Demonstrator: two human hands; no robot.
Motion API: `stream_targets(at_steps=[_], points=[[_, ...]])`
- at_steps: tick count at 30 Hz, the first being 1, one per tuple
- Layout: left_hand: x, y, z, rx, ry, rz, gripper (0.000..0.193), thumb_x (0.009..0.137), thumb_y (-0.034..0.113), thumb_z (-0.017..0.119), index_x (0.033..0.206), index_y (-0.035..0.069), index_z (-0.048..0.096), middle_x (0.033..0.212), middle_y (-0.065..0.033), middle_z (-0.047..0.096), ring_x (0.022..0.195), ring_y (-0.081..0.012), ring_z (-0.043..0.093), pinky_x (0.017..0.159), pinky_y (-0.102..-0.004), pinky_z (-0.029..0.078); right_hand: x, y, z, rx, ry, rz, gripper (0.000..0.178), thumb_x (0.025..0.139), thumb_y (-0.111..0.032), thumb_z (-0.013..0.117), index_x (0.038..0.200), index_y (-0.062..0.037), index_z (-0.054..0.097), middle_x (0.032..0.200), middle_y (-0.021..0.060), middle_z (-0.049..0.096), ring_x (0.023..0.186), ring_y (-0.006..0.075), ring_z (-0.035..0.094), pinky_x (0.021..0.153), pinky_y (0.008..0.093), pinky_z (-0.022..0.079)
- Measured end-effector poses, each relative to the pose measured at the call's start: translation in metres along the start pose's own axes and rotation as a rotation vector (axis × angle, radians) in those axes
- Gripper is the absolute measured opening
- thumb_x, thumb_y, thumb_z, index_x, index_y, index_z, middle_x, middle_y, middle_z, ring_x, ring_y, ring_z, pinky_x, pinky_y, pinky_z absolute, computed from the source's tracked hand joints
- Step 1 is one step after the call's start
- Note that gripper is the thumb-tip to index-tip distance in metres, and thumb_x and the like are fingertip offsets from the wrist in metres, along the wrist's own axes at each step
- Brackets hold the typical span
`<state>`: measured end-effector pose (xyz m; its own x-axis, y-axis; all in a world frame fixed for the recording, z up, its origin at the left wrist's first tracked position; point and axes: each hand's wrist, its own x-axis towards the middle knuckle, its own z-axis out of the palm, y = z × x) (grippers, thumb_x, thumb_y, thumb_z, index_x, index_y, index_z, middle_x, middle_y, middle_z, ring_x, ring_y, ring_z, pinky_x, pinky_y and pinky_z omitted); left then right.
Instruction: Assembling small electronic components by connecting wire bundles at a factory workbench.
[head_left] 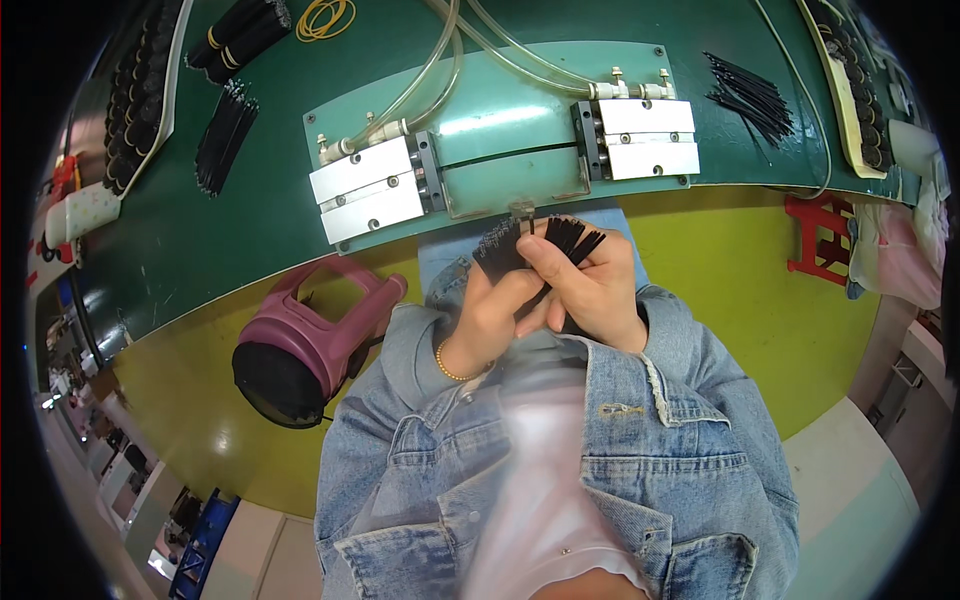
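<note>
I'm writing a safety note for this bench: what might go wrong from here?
1. The thin black strips splay out of the left hand and right hand, in front of the table's edge; any that slip might fall to the lap or floor.
2. The splayed pile right of the fixture could scatter if brushed.

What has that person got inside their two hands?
A pale-tipped bunch of thin black strands in the left hand, and a darker bunch in the right hand. The fingers cover parts of both, so I can't tell whether they touch inside.
</note>
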<state>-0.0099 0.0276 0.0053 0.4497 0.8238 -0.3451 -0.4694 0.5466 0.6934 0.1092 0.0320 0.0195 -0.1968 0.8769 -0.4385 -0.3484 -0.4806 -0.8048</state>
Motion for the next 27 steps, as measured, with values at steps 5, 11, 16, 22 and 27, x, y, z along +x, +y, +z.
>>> stream_targets(at_steps=[5,11,16,22,27], points=[[-0.003,-0.004,0.004,-0.080,0.055,0.031,0.024,0.078,0.009,0.034,0.092,-0.007,0.045,0.056,-0.0133,0.050,0.033,-0.0125,0.036,0.034,-0.0208,0.030,-0.001,0.004,0.000,-0.118,0.065,-0.150,0.016,0.085,-0.008,0.052,0.080,0.0066,0.055,0.064,0.0081,0.058,0.038,0.0096,0.053,0.029,0.0198,0.040],[-0.001,-0.009,0.000,-0.002,0.092,0.056,0.024,0.080,0.011,0.036,0.093,-0.005,0.047,0.058,-0.0085,0.050,0.037,-0.0095,0.039,0.037,-0.0195,0.030,0.000,0.001,0.005,-0.057,0.071,-0.127,0.015,0.085,-0.008,0.052,0.080,0.0064,0.055,0.063,0.0073,0.057,0.037,0.0098,0.053,0.028,0.0203,0.039],[-0.001,-0.010,-0.001,0.014,0.122,0.077,0.022,0.081,0.012,0.037,0.093,-0.004,0.048,0.058,-0.0065,0.051,0.039,-0.0079,0.041,0.037,-0.0187,0.030,0.002,0.002,0.005,-0.033,0.057,-0.116,0.015,0.084,-0.008,0.052,0.079,0.0058,0.055,0.062,0.0074,0.057,0.037,0.0098,0.052,0.028,0.0204,0.039],[-0.002,-0.007,0.002,0.015,0.127,0.073,0.022,0.081,0.012,0.037,0.093,-0.003,0.048,0.057,-0.0060,0.050,0.041,-0.0071,0.041,0.037,-0.0184,0.028,0.003,0.004,0.003,-0.037,0.061,-0.098,0.015,0.084,-0.008,0.053,0.078,0.0054,0.054,0.063,0.0074,0.056,0.037,0.0095,0.051,0.028,0.0206,0.040],[-0.002,-0.011,-0.001,0.014,0.080,0.099,0.023,0.080,0.010,0.035,0.092,-0.006,0.048,0.059,-0.0089,0.050,0.040,-0.0111,0.043,0.036,-0.0201,0.031,0.004,0.009,0.003,-0.023,0.047,-0.179,0.015,0.084,-0.009,0.054,0.079,0.0052,0.054,0.062,0.0067,0.056,0.037,0.0092,0.051,0.029,0.0204,0.040]])
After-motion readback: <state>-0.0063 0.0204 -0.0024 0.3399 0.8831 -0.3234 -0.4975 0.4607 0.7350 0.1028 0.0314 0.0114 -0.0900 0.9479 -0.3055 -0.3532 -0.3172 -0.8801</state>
